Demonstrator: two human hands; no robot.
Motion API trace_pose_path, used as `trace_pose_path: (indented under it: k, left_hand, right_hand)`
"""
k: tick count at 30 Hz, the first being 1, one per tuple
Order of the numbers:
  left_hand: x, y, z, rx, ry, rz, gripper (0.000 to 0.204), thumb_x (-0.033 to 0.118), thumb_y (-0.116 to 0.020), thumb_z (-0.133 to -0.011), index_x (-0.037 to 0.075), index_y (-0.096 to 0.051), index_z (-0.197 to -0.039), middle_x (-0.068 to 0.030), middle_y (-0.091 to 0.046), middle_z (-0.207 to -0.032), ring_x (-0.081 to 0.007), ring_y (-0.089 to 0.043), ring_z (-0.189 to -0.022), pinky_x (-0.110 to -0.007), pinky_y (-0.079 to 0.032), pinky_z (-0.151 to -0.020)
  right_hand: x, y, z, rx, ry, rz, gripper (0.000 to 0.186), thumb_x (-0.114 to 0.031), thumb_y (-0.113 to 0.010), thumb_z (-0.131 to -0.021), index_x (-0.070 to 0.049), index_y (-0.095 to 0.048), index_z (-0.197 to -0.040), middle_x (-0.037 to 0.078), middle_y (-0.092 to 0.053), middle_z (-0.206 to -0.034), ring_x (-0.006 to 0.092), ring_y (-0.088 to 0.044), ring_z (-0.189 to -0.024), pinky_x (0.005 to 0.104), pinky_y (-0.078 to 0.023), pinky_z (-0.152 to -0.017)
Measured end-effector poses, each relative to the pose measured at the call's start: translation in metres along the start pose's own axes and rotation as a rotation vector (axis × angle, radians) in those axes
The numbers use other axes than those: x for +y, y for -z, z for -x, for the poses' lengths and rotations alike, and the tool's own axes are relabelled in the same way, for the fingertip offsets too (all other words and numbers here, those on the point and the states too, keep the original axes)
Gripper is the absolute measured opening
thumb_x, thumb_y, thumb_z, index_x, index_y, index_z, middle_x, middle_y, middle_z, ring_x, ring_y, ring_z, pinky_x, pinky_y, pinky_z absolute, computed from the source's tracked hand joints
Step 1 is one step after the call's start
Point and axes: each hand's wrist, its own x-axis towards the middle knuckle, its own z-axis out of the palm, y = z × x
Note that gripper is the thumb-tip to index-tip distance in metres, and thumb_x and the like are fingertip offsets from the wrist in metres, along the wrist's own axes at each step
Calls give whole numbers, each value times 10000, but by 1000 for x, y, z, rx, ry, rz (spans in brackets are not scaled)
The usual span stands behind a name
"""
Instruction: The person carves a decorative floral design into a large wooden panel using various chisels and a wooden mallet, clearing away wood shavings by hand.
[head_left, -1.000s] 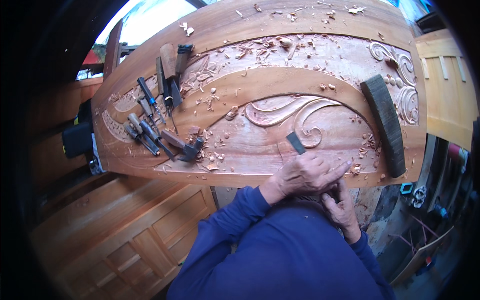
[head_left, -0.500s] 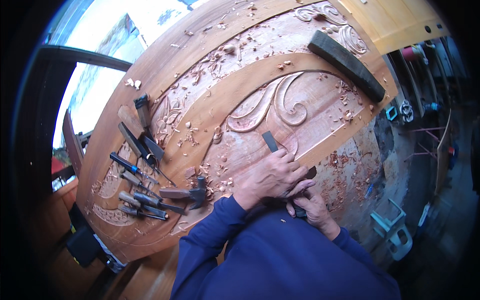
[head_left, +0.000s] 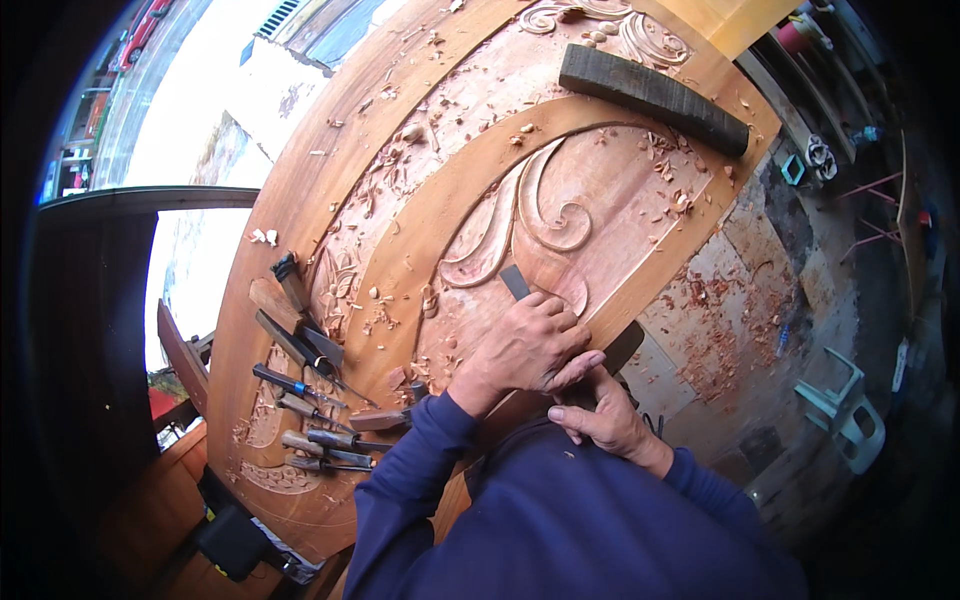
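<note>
A carved wooden panel is strewn with shavings. My left hand is closed on a tool with a flat grey blade, which points up at the carved scroll near the panel's lower edge. My right hand is just below and right of it, thumb stretched leftward, other fingers curled and partly hidden; what they hold I cannot make out. Several chisels lie on the panel at the left, beside a partly hidden hammer. A dark wooden block lies across the panel's upper right.
A pale green plastic stool stands on the shaving-strewn floor at the right. Boards lean farther right. A black case is below the panel's left end. Bright outdoors with a red vehicle shows at top left.
My view has swung, so the panel now appears steeply tilted and more floor shows. Both hands stay together with the blade over the lower carving; my right thumb now sticks out more visibly.
</note>
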Motion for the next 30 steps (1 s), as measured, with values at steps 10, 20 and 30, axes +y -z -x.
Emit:
trace_pose_path:
  k: [10,20,30]
  left_hand:
    - [32,68,86,289,504,-286,318,423,-737,-976,109,-753,-1022,-53,-661,-763,-252,-639,-741,-391,-458,-674]
    - [22,160,289,1263,1218,209,454,494,-613,-1102,43,-613,-1051,20,-552,-684,-92,-555,-559,-276,-456,-503]
    - [-23,161,322,906,1512,-384,545,512,-612,-1064,-15,-732,-1130,-269,-760,-942,-501,-729,-968,-548,-565,-876]
  right_hand:
    - [26,-3,0,81,324,121,814,-449,-699,-1057,-1,-375,-1655,133,-639,-1270,143,-683,-951,307,-572,-865]
    - [42,-20,-40,194,458,464,659,-345,-713,-1070,-13,-496,-1596,87,-664,-1210,82,-661,-898,231,-556,-806]
    - [57,-12,-51,292,482,527,484,-148,-656,-1099,-10,-552,-1551,27,-694,-1041,38,-618,-763,193,-527,-677]
